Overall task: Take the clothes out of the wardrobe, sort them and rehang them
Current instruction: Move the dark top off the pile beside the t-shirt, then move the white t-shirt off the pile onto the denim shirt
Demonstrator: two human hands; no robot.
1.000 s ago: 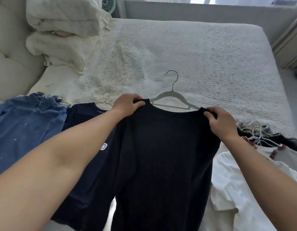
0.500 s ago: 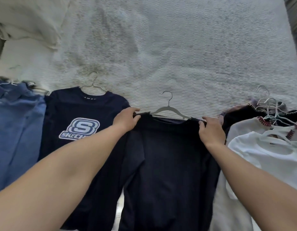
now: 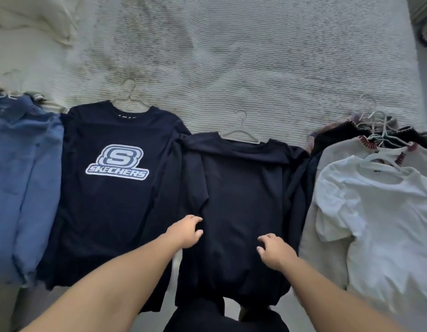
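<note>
Both hands, the left hand (image 3: 185,232) and right hand (image 3: 275,251), are resting loosely spread and gripping nothing on the plain black shirt (image 3: 241,212), which is lying on its grey hanger (image 3: 241,135) on the bed (image 3: 231,56) beside the Skechers shirt (image 3: 116,188).

A row of hung clothes lies flat along the bed's (image 3: 255,56) near edge: blue shirt (image 3: 20,176), navy logo tee (image 3: 111,188), plain black top (image 3: 243,188), then a white pile (image 3: 380,212) at right.
</note>
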